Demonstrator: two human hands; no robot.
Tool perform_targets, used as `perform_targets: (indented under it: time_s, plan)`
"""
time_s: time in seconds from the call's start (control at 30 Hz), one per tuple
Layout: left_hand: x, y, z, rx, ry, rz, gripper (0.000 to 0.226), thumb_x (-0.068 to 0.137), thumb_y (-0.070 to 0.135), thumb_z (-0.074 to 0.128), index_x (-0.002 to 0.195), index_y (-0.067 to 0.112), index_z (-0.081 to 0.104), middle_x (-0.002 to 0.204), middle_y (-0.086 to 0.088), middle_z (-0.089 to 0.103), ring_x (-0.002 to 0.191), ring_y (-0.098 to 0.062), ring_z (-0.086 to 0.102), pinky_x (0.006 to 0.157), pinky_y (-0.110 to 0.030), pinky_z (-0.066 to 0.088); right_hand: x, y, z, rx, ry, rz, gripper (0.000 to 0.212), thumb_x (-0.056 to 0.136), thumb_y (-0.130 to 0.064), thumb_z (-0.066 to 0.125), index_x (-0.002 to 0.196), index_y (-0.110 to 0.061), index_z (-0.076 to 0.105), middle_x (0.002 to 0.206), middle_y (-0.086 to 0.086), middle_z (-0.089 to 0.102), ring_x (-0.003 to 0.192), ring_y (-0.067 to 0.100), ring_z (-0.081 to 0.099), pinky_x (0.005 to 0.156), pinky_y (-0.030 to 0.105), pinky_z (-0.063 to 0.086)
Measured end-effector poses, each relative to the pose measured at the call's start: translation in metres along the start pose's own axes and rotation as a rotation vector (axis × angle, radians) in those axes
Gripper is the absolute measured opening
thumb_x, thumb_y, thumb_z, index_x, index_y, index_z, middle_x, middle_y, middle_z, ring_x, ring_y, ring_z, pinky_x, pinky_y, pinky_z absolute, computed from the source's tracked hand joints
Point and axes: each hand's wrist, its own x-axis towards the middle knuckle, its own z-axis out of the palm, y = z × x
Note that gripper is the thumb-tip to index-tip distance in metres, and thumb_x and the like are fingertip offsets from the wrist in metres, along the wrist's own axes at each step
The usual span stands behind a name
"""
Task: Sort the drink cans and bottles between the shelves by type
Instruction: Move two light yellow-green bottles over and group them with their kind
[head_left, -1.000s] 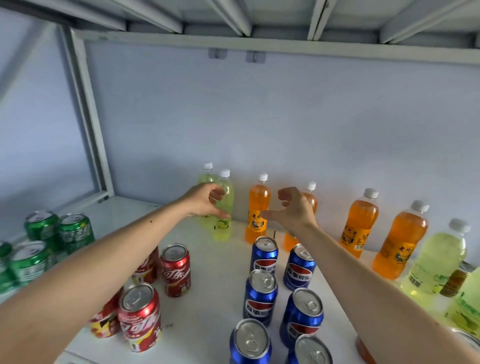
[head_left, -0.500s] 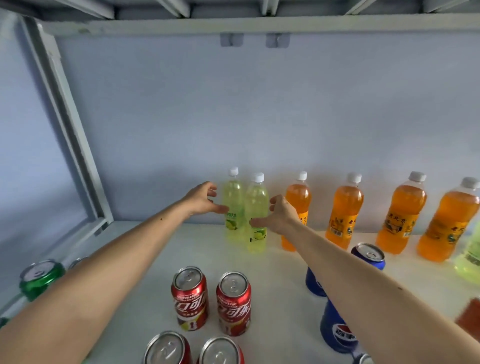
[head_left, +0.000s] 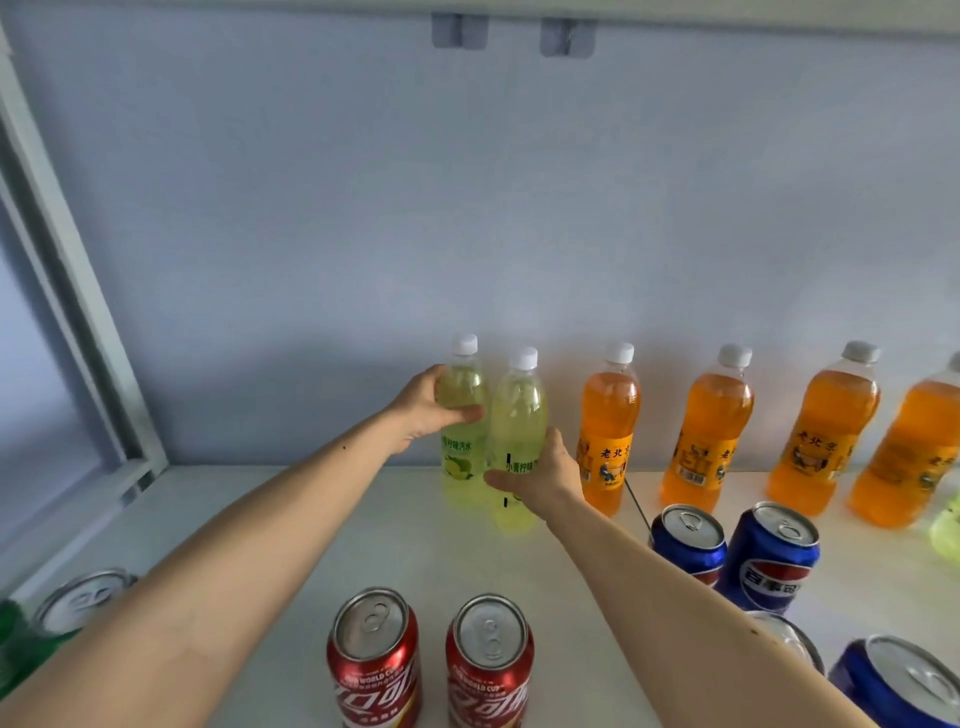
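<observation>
Left hand (head_left: 423, 410) gripping rear lime bottle (head_left: 464, 415) | right hand (head_left: 540, 475) gripping front lime bottle (head_left: 517, 431) | risk: I am lifting beside orange bottle (head_left: 608, 426); elbow may topple blue cans (head_left: 688, 540).

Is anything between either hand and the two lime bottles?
No. The left hand already grips the left lime bottle, and the right hand grips the right lime bottle. The red cans stand nearer, below both forearms.
</observation>
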Motion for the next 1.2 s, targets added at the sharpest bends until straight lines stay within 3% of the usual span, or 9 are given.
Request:
perform_targets:
  time_s: [0.07, 0.17, 0.23, 0.5, 0.67, 0.73, 0.87, 1.07, 1.2]
  plan:
    - [-0.001, 0.001, -0.001, -0.008, 0.006, -0.010, 0.079, 0.059, 0.033, 0.091, 0.129, 0.023, 0.057, 0.124, 0.002, 0.063, 0.122, -0.016, 0.054, 0.107, -0.043, 0.045, 0.002, 0.003, 0.001, 0.004, 0.037, -0.007, 0.078, 0.065, -0.034, 0.091, 0.127, -0.015, 0.047, 0.121, 0.003, 0.064, 0.107, 0.021, 0.062, 0.085, 0.034, 0.055]
    - [-0.002, -0.002, -0.007, -0.004, 0.051, -0.012, 0.108, 0.030, 0.061, 0.091, 0.127, 0.025, 0.059, 0.123, 0.003, 0.064, 0.120, -0.016, 0.056, 0.101, -0.044, 0.050, 0.002, 0.003, 0.000, 0.008, 0.052, -0.018, 0.077, 0.063, -0.033, 0.092, 0.126, -0.015, 0.052, 0.118, 0.002, 0.066, 0.102, 0.018, 0.062, 0.086, 0.033, 0.055]
    - [-0.003, -0.006, -0.010, -0.004, 0.075, -0.008, 0.109, 0.025, 0.065, 0.089, 0.122, 0.026, 0.061, 0.119, 0.003, 0.066, 0.117, -0.016, 0.058, 0.098, -0.045, 0.052, 0.000, 0.002, -0.003, 0.003, 0.054, -0.017, 0.076, 0.063, -0.032, 0.092, 0.126, -0.013, 0.052, 0.117, 0.002, 0.065, 0.096, 0.016, 0.058, 0.082, 0.031, 0.054]
    - [-0.038, 0.012, -0.026, 0.033, 0.160, -0.039, 0.101, 0.034, 0.052, 0.093, 0.124, 0.019, 0.060, 0.119, -0.001, 0.066, 0.114, -0.021, 0.060, 0.095, -0.046, 0.053, -0.024, 0.003, -0.018, -0.084, 0.055, -0.030, 0.078, 0.063, -0.039, 0.091, 0.126, -0.014, 0.052, 0.115, 0.001, 0.064, 0.093, 0.016, 0.056, 0.074, 0.029, 0.051]
    - [-0.059, 0.055, -0.037, 0.038, 0.179, 0.002, 0.069, 0.053, 0.026, 0.095, 0.115, 0.018, 0.065, 0.110, -0.005, 0.067, 0.104, -0.020, 0.062, 0.081, -0.036, 0.056, -0.044, -0.014, -0.051, -0.117, 0.065, -0.105, 0.072, 0.055, -0.047, 0.092, 0.112, -0.016, 0.061, 0.101, -0.002, 0.068, 0.087, 0.018, 0.063, 0.070, 0.032, 0.055]
    - [-0.069, 0.080, -0.040, 0.029, 0.167, 0.026, 0.069, 0.054, 0.026, 0.095, 0.115, 0.016, 0.065, 0.109, -0.005, 0.069, 0.103, -0.021, 0.064, 0.079, -0.039, 0.058, -0.053, -0.023, -0.072, -0.088, 0.077, -0.138, 0.067, 0.054, -0.045, 0.092, 0.107, -0.016, 0.065, 0.097, -0.002, 0.070, 0.086, 0.018, 0.065, 0.075, 0.037, 0.058]
    - [-0.093, 0.131, -0.035, -0.004, 0.146, 0.091, 0.060, 0.058, 0.020, 0.093, 0.111, 0.015, 0.067, 0.105, -0.004, 0.072, 0.100, -0.021, 0.069, 0.084, -0.047, 0.059, -0.073, -0.037, -0.119, -0.038, 0.085, -0.211, 0.065, 0.056, -0.045, 0.092, 0.108, -0.019, 0.064, 0.097, -0.004, 0.069, 0.090, 0.017, 0.065, 0.080, 0.034, 0.058]
    - [-0.133, 0.203, 0.008, -0.040, 0.100, 0.167, 0.060, 0.059, 0.016, 0.091, 0.114, 0.011, 0.067, 0.096, -0.001, 0.073, 0.092, -0.018, 0.071, 0.074, -0.038, 0.060, -0.100, -0.031, -0.205, -0.039, 0.126, -0.246, 0.062, 0.050, -0.050, 0.091, 0.101, -0.022, 0.069, 0.093, -0.005, 0.074, 0.088, 0.016, 0.069, 0.079, 0.037, 0.060]
    - [-0.162, 0.252, 0.055, -0.062, 0.042, 0.236, 0.053, 0.063, 0.011, 0.089, 0.112, 0.011, 0.067, 0.094, 0.001, 0.073, 0.085, -0.012, 0.071, 0.064, -0.030, 0.059, -0.136, -0.009, -0.268, -0.026, 0.176, -0.258, 0.050, 0.054, -0.044, 0.092, 0.093, -0.024, 0.067, 0.087, -0.011, 0.071, 0.077, 0.006, 0.066, 0.070, 0.030, 0.059]
